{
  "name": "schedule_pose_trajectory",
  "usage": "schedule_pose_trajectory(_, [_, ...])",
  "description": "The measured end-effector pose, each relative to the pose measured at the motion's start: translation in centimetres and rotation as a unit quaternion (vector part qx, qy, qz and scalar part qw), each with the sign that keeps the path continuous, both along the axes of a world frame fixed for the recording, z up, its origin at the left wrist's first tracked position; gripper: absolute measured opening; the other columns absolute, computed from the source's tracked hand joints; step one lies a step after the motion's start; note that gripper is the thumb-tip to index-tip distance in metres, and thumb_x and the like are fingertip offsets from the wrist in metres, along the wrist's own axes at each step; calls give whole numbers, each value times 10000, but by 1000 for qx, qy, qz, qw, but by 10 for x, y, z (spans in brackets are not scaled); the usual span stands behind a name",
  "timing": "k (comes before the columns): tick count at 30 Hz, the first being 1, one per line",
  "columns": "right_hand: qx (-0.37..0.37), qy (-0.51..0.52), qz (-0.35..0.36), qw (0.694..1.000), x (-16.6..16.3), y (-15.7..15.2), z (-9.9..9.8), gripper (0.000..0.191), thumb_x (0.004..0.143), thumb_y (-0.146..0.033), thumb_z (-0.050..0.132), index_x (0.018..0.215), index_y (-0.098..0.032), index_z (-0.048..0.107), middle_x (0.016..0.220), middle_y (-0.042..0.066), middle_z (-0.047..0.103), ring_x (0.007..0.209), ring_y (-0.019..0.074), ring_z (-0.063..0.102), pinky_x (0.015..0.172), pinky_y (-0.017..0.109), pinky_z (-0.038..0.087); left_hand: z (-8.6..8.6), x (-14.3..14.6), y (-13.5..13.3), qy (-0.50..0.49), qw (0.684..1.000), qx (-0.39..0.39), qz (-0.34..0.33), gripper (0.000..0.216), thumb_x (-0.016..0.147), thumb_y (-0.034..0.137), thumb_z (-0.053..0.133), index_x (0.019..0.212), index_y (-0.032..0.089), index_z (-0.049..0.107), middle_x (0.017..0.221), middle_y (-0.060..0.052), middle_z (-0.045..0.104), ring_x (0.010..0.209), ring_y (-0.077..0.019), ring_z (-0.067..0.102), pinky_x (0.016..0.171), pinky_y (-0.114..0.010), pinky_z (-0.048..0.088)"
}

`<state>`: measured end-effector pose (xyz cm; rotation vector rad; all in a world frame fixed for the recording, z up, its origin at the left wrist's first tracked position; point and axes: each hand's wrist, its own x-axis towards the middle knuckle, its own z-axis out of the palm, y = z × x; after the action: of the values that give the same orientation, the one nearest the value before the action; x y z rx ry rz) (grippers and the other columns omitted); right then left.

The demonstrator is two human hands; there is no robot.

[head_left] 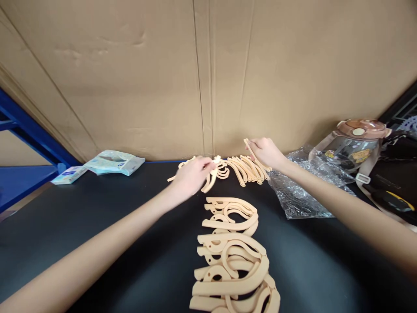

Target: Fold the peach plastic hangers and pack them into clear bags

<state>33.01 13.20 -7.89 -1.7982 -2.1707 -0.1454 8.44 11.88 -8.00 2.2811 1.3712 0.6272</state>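
My left hand (190, 176) is closed around a beige plastic hanger part (213, 176), its fingers pinched at the top end. My right hand (266, 150) grips a slim beige hanger arm (249, 147), held up at a slant. Beneath that hand lies a pile of similar curved arms (246, 169) near the cardboard. Beige hook pieces (223, 170) rest beside and behind my left hand, partly hidden by it. Toward me, a column of folded beige hangers (233, 261) overlaps along the black table.
Crumpled clear plastic wrap (302, 191) lies to the right, by a transparent water bottle (355, 148) with a brown lid and strap. A wipes packet (112, 163) and a small tissue pack (69, 175) sit at the left. Cardboard (146, 87) stands along the back edge.
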Motion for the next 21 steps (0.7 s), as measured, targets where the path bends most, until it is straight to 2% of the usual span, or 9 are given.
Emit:
schedule_pose_trajectory(4, [-15,-20,-42,999,-5,8,-9,416,1016,-314,265,945,-127,630,762,105,711,768,214,686,671,276,443,1,-28,34,61,994,5,95,215,843,392,535,814,206,639,830,-39,687,828,-255,635,702,-312,428])
schedule_pose_trajectory(6, [-17,-35,-62,997,-12,9,-15,421,1017,-344,265,1019,-109,615,833,139,709,806,243,685,682,313,460,0,-33,37,81,988,24,130,231,826,380,557,931,189,633,999,-93,671,986,-311,601,804,-369,438])
schedule_pose_trajectory(8, [-23,-49,-77,996,-18,12,-20,398,1014,-370,305,1094,-104,590,870,121,697,812,228,677,700,343,491,-1,-32,27,92,986,46,129,314,840,375,537,1063,162,599,1184,-145,591,1166,-354,495,932,-435,392])
schedule_pose_trajectory(9, [-29,-55,-80,995,-19,13,-23,372,1005,-382,353,1117,-111,582,899,101,689,814,209,670,717,354,508,0,-30,20,96,988,49,109,348,849,380,525,1109,156,585,1241,-152,552,1223,-357,443,981,-450,359])
schedule_pose_trajectory(11, [-40,-69,-78,994,-20,16,-27,329,968,-393,468,1135,-134,582,982,70,667,842,178,653,758,374,531,2,-24,1,105,994,21,30,364,847,416,538,1125,189,599,1239,-108,560,1223,-318,450,1010,-416,350])
schedule_pose_trajectory(13, [-50,-82,-69,993,-20,18,-30,319,933,-396,541,1129,-149,591,1042,58,650,880,171,640,790,388,535,3,-20,-14,116,990,-45,-65,363,798,431,610,1102,234,639,1157,-47,622,1113,-262,545,936,-337,414])
schedule_pose_trajectory(15, [-55,-90,-59,993,-19,17,-30,307,943,-392,518,1091,-139,608,1034,70,657,894,185,641,804,397,520,1,-17,-22,120,979,-110,-127,378,748,403,665,1087,236,662,1051,-26,667,981,-226,606,816,-284,450])
schedule_pose_trajectory(18, [-42,-86,-47,994,-19,10,-25,361,975,-402,423,1038,-112,628,1024,135,672,908,243,652,781,384,474,-5,-14,-22,105,967,-171,-159,342,739,382,662,1022,191,680,902,-29,681,837,-205,618,693,-267,435])
schedule_pose_trajectory(21, [-21,-56,-32,998,-20,-7,-12,432,996,-426,321,1041,-127,630,1066,153,674,925,263,647,715,333,424,-9,-13,-16,73,957,-220,-172,281,718,428,676,835,173,689,761,-14,658,716,-183,589,610,-257,405])
